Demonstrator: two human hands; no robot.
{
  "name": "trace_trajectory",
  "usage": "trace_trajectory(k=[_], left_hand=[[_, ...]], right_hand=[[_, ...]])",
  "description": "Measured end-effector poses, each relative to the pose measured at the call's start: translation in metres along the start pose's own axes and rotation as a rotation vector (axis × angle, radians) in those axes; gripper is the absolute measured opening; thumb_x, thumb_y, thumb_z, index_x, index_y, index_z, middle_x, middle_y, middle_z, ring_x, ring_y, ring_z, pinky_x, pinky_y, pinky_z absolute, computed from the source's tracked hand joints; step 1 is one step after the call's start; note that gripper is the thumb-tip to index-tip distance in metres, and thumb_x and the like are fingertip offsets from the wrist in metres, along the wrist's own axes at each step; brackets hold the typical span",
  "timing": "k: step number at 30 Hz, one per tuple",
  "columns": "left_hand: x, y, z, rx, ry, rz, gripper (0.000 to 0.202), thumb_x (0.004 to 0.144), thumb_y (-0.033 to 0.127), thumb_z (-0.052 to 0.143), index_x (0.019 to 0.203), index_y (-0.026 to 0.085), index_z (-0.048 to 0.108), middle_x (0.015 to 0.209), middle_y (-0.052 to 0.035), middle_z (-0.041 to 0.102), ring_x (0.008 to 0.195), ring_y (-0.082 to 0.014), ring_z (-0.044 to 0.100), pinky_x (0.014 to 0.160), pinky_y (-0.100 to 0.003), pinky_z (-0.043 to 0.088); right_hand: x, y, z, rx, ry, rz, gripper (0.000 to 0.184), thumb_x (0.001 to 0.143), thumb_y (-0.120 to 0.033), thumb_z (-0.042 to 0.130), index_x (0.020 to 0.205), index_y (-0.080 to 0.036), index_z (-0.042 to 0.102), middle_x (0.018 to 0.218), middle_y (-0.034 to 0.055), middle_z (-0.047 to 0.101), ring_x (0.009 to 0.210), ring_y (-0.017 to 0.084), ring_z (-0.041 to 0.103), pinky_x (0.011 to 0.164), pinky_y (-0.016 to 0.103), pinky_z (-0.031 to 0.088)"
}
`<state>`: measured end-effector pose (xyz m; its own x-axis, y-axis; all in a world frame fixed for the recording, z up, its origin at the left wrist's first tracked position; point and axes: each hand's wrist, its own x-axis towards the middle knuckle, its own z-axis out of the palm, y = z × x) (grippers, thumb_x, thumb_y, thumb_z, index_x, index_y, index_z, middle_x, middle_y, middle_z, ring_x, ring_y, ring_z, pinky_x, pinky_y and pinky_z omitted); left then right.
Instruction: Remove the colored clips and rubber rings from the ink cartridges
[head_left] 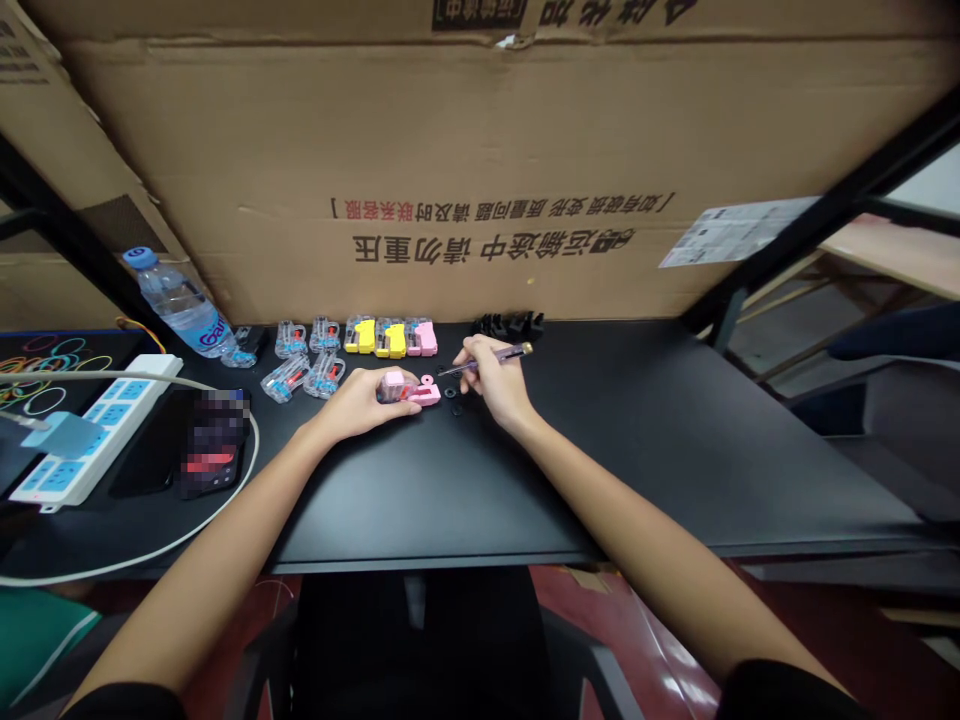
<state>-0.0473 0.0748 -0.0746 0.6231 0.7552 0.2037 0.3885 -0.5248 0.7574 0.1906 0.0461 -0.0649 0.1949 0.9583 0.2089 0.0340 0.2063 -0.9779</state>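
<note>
My left hand [355, 404] grips a small pink-and-clear plastic device [425, 395] above the black table, fingers around its clear end. A small pink ring [427, 380] is beside the device's upper edge. In my right hand [495, 382] is a slim screwdriver [513, 352] with a purplish see-through handle and a gold-coloured end. Its thin shaft slants left toward the device; I cannot tell whether the tip touches anything. Small black rings [450, 392] lie on the table between my hands.
Behind my left hand stand clear devices [291, 338], two yellow ones [361, 336] and a pink one [421, 338]. Black parts [510, 324] lie by the cardboard wall [480, 130]. Leftward are a water bottle [184, 305], power strip [105, 425], phone [214, 440] and white cable [180, 545].
</note>
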Motion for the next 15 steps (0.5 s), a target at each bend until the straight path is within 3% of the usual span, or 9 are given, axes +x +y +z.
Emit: trace_trajectory(k=[5, 10, 15], left_hand=[[0.002, 0.0, 0.0, 0.004, -0.013, -0.01, 0.043, 0.09, 0.046, 0.081, 0.123, 0.018, 0.079, 0.109, -0.0043, 0.085, 0.091, -0.0235, 0.077, 0.086, -0.032, 0.057], [0.002, 0.003, 0.001, 0.016, -0.024, 0.036, 0.04, 0.092, 0.042, 0.079, 0.126, 0.02, 0.08, 0.122, -0.007, 0.084, 0.107, -0.0276, 0.079, 0.097, -0.035, 0.056], [0.002, 0.004, 0.0, -0.005, -0.051, -0.008, 0.043, 0.09, 0.042, 0.081, 0.127, 0.02, 0.081, 0.119, -0.0065, 0.084, 0.102, -0.0264, 0.079, 0.091, -0.033, 0.057]], right_hand=[[-0.013, 0.0, 0.013, -0.114, -0.231, 0.007, 0.046, 0.093, -0.054, 0.07, 0.062, -0.022, 0.061, 0.051, -0.0016, 0.06, 0.04, 0.01, 0.047, 0.042, 0.024, 0.034], [-0.014, 0.008, 0.014, -0.14, -0.282, -0.04, 0.049, 0.095, -0.052, 0.07, 0.058, -0.022, 0.056, 0.051, -0.0027, 0.058, 0.045, 0.011, 0.05, 0.049, 0.025, 0.038], [-0.011, 0.012, 0.014, -0.137, -0.278, -0.038, 0.052, 0.096, -0.055, 0.068, 0.058, -0.023, 0.052, 0.051, -0.0029, 0.058, 0.046, 0.011, 0.05, 0.05, 0.025, 0.04]])
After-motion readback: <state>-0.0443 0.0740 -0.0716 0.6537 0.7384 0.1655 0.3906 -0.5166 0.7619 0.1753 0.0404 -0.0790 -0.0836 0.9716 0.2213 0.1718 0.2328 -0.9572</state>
